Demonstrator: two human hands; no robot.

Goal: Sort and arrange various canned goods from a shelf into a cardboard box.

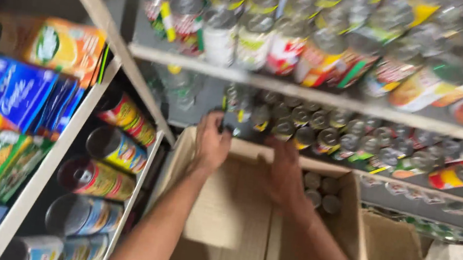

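My left hand (211,143) reaches up to the left end of the middle shelf (411,181), and its fingers curl round a small can (228,119) there. My right hand (285,168) is just to the right, its fingertips at a row of small cans (324,136) on the same shelf; motion blur hides whether it grips one. Both forearms pass over an open cardboard box (233,217). Several cans (320,192) stand in the box's far right corner.
An upper shelf (260,80) holds many larger labelled cans. At left, a slanted rack (43,175) carries blue and green packets, an orange carton and big tins lying on their sides. A second cardboard box (397,259) sits at right.
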